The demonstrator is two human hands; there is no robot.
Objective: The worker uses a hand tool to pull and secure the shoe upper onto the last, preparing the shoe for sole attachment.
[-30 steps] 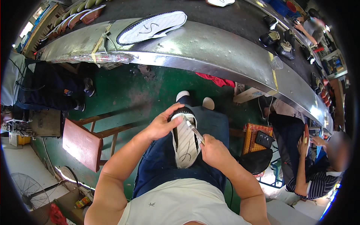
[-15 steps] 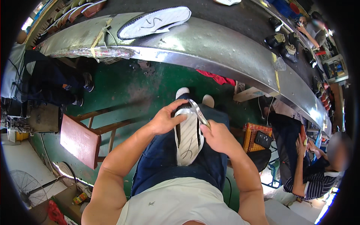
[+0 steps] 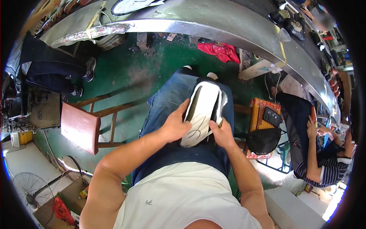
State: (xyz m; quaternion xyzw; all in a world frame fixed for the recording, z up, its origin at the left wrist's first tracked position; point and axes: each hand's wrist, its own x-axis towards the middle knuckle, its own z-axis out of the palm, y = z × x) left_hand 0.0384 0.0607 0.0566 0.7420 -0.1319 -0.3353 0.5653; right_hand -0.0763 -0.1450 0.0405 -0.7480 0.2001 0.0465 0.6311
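Observation:
A part-made shoe (image 3: 206, 102) lies sole side up over my lap, its white underside rimmed in black and marked with a dark squiggle near my body. My left hand (image 3: 177, 124) grips its left side, thumb on the white face. On the right side, my right hand (image 3: 222, 134) is closed round the edge, with the thumb pressed to the underside. The curved metal tool seen earlier cannot be made out clearly; a pale shape beside the shoe's far right edge is too blurred to name.
Ahead runs a metal-edged bench (image 3: 190, 26) carrying another white shoe piece (image 3: 133, 5). A pink-topped stool (image 3: 81, 128) stands left, a fan (image 3: 32, 191) lower left. On the right are an orange woven seat (image 3: 263, 108) with a phone (image 3: 272, 116), and a seated person (image 3: 324, 164).
The shoe has tilted and shifted right and away from my body. My right hand has moved from the metal tool by the toe down to the shoe's side; my left hand slid nearer me.

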